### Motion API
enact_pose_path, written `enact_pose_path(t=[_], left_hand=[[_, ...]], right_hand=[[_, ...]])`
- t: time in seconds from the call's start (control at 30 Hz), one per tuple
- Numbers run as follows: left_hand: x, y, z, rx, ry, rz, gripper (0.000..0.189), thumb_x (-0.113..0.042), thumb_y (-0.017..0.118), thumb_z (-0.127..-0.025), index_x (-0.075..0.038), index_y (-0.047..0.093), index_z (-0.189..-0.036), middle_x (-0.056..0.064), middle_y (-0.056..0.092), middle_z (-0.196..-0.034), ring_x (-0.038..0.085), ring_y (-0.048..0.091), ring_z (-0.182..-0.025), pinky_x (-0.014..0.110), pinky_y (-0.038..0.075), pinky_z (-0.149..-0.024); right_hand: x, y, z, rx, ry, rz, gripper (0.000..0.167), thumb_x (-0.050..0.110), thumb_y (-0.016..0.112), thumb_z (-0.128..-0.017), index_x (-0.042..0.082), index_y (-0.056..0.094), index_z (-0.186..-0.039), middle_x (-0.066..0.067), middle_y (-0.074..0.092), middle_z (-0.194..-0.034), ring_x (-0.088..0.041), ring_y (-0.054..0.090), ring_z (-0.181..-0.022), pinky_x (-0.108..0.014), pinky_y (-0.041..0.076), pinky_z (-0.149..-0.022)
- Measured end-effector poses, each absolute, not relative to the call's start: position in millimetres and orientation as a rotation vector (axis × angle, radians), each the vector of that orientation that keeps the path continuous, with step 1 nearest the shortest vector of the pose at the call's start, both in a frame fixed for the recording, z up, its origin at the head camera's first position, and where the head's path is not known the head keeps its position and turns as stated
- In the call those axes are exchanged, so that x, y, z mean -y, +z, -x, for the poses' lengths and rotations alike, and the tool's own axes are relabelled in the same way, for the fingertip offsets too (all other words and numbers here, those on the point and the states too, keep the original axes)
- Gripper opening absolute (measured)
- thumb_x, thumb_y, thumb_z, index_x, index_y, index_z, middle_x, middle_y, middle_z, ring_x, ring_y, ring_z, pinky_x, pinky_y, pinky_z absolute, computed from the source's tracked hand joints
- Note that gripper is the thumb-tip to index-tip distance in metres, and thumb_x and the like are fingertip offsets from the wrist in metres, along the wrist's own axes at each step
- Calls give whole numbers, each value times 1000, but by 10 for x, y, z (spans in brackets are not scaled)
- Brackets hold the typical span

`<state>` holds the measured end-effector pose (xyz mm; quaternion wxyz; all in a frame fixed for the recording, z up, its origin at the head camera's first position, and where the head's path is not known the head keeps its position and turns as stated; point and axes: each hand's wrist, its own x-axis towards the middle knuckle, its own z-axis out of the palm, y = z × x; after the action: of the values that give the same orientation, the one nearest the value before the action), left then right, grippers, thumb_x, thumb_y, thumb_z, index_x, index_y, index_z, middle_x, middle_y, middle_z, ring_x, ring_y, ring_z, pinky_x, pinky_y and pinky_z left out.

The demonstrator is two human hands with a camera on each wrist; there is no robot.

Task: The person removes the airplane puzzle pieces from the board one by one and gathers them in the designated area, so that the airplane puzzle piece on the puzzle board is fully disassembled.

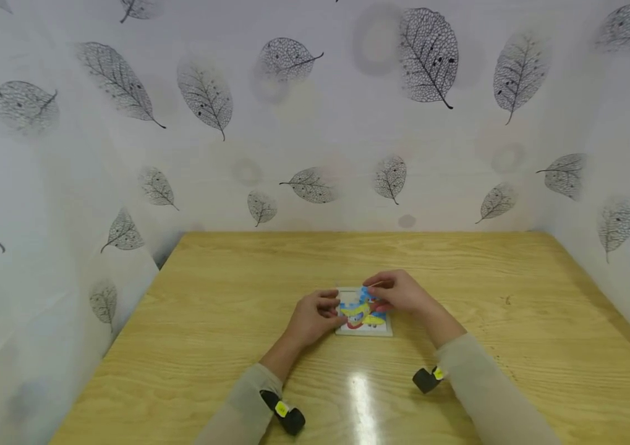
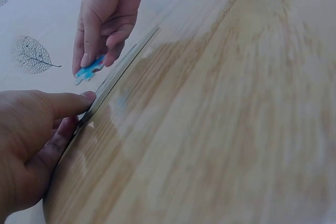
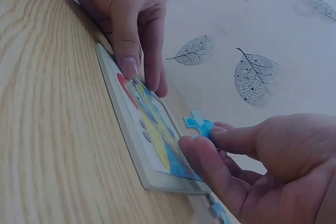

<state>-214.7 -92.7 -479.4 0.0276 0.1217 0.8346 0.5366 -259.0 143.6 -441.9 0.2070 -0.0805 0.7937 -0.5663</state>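
A small jigsaw puzzle in a white tray (image 1: 363, 334) lies on the table, its picture yellow, blue and red. My left hand (image 1: 311, 319) holds the tray's left side, the thumb on the near part and the fingers along the side farther back. Between thumb and fingers, my right hand (image 1: 402, 292) pinches a light-blue jigsaw piece (image 3: 200, 124) just over the tray's upper right part. That piece is tilted and raised above the picture in the right wrist view. Part of the tray's right side is hidden by the right hand.
Another blue jigsaw piece (image 3: 218, 211) lies beside the tray, below the right hand in the right wrist view. The wooden table (image 1: 225, 272) ends at a leaf-printed curtain (image 1: 315, 123) behind and at the sides. Black wrist cameras (image 1: 291, 420) hang near both sleeves.
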Motion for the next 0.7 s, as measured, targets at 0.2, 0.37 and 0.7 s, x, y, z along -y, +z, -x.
enact_pose_path(t=[0.2,0.37,0.7], left_hand=[[920,-4800,2143,-2579,1654,-376,43,-11,82,-82,2,69,-121,11,65,-127,11,63,-87,16,53,-72],[923,-4797,2135,-2578,1647,-378,44,-12,82,-83,2,69,-123,11,65,-127,13,64,-89,16,53,-73],[922,-4803,2132,-2599,1637,-395,41,-11,82,-82,3,70,-120,11,63,-132,14,64,-90,15,53,-73]], right_hand=[[-1551,-4382,2564,-2212,-1580,190,29,7,58,-100,-5,63,-126,-24,65,-117,-18,71,-76,-30,61,-70],[-1675,-4377,2565,-2210,-1597,178,31,5,59,-100,-8,61,-128,-24,63,-119,-15,69,-78,-28,61,-73],[-1944,-4333,2601,-2244,-1594,102,36,5,61,-98,-10,58,-131,-19,63,-116,-15,68,-84,-30,61,-77]])
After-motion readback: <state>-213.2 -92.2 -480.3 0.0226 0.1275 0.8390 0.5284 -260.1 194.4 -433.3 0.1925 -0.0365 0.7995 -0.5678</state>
